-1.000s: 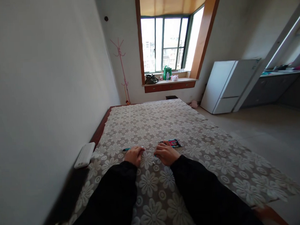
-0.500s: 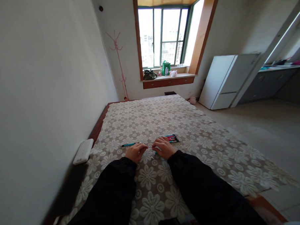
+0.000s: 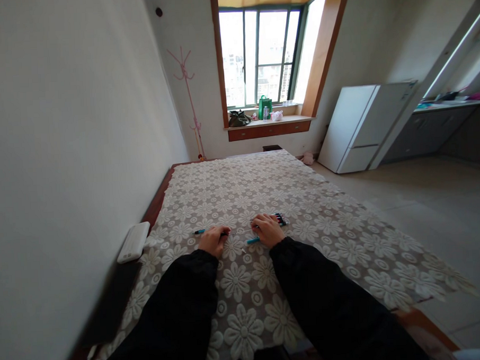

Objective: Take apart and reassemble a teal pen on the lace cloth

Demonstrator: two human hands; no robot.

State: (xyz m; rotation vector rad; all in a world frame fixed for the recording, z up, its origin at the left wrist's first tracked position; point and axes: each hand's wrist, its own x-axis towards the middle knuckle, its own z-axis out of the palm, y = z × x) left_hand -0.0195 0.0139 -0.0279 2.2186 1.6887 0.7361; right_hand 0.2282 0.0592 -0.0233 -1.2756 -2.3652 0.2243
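My left hand (image 3: 214, 240) lies on the flower-pattern lace cloth (image 3: 307, 251) with the fingers curled over the back end of a teal pen (image 3: 204, 231), whose tip points out to the left. My right hand (image 3: 268, 230) rests nearly flat on the near end of a small bundle of pens (image 3: 280, 219); whether it really pinches one of them, I cannot tell, because the fingers hide it. Between my hands I see a thin pale stick (image 3: 242, 232), maybe a refill, and just below my right hand lies a short blue piece (image 3: 252, 240), perhaps a cap.

I think the risk is in the small parts. The lace has open holes, so the thin stick can catch in them or bend if I pull sideways. The blue piece is loose and close to my wrist; my sleeve can push it away. The bundle can also roll apart under my palm.
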